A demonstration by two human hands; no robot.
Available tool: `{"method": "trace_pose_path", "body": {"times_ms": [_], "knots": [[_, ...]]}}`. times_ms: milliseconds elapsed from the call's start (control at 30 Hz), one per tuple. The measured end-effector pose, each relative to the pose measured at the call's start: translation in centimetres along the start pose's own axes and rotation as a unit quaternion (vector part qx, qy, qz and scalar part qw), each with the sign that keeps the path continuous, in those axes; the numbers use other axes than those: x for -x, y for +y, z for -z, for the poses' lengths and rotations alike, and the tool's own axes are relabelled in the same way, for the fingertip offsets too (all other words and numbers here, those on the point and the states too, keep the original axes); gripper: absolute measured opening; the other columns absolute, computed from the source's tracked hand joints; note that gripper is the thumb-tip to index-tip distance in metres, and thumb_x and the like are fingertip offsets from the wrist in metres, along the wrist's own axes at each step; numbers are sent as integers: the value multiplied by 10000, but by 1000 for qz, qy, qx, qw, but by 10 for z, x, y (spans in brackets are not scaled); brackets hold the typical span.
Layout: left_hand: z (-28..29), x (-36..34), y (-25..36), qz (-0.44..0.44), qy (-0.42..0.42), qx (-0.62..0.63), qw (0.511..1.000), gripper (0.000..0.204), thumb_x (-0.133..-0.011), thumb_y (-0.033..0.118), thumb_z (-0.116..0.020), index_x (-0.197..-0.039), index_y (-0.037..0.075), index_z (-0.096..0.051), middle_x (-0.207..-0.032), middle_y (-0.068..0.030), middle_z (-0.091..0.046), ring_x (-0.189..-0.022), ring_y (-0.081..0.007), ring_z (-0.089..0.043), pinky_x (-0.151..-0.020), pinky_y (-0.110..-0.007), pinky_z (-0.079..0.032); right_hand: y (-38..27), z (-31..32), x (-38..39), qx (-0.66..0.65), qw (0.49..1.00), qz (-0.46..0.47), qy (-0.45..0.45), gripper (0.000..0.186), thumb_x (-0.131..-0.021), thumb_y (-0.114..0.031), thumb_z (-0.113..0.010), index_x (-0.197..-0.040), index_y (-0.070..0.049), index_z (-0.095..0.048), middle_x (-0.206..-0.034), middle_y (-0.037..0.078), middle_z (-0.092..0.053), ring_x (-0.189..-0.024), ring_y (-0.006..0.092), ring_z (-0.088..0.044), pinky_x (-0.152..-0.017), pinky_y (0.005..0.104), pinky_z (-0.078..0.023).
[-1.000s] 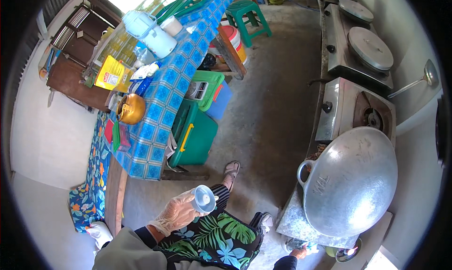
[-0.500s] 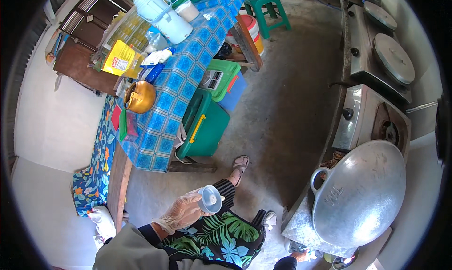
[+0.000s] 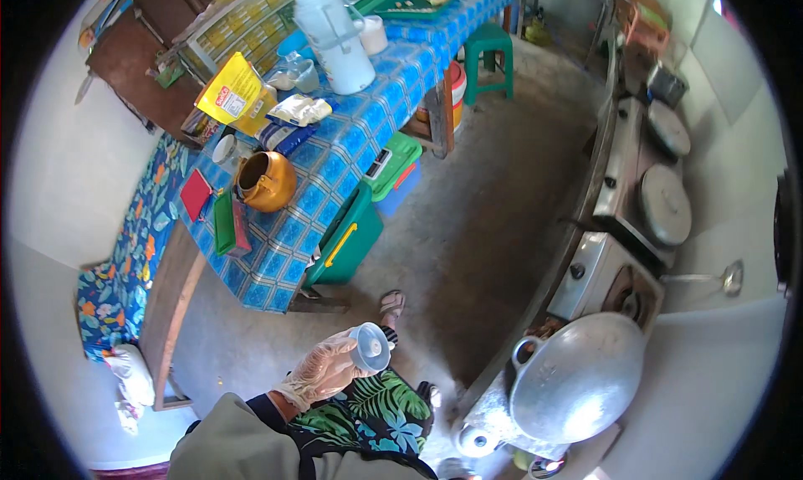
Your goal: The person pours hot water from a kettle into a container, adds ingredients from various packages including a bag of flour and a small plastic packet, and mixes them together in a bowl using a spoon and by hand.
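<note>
My left hand, in a clear plastic glove, is closed around a small translucent light-blue cup or cap at the lower middle. My right hand barely shows at the bottom edge; its fingers and anything in them are unclear. Just above it is a round white object with a dark centre, beside the metal ledge under a large aluminium wok. Below me are my patterned apron and a sandalled foot.
A blue checked table holds a brass kettle, jug, pouches and trays. Lidded bins and a green stool stand beneath and beside it. Stoves with covered pans line the right wall; a bench is left.
The view has shifted toward the far end of the kitchen. My right hand has moved down almost out of frame, and the round white object now shows near it. My left hand still holds the cup.
</note>
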State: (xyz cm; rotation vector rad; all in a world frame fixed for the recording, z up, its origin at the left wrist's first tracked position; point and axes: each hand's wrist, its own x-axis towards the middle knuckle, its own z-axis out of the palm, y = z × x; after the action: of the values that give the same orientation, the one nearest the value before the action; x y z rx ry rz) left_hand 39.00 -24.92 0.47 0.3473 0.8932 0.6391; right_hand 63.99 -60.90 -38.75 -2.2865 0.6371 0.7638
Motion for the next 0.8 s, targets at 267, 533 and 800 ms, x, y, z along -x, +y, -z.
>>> {"method": "trace_pose_path", "body": {"times_ms": [267, 533, 800], "knots": [[0, -2, 153, -159, -48, 78, 983, 513, -913, 270, -618, -1351, 49, -468, -1332, -167, -558, -1196, -263, -553, -995, -422, -440, -149, -70, 105, 233, 936, 220, -144, 210, -793, -213, -648, -741, -11, -620, -824, 144, -647, -795, 296, -642, -699, 422, -495], [31, 16, 248, -279, 27, 137, 950, 431, -897, 144, -657, -1290, 17, -535, -1275, -150, -601, -1159, -215, -590, -1003, -356, -464, -419, -223, 284, 213, 773, 552, -230, 154, -711, -114, -632, -745, 28, -583, -671, 119, -613, -606, 261, -573, -615, 413, -474], [19, -1, 267, -292, 38, 193, 936, 498, -877, 172, -685, -1303, 2, -490, -1300, -159, -570, -1143, -228, -578, -965, -357, -467, -629, -338, 454, -113, 776, 497, -372, 203, -826, -39, -624, -1020, 22, -620, -863, 42, -619, -777, 129, -555, -687, 300, -463]]}}
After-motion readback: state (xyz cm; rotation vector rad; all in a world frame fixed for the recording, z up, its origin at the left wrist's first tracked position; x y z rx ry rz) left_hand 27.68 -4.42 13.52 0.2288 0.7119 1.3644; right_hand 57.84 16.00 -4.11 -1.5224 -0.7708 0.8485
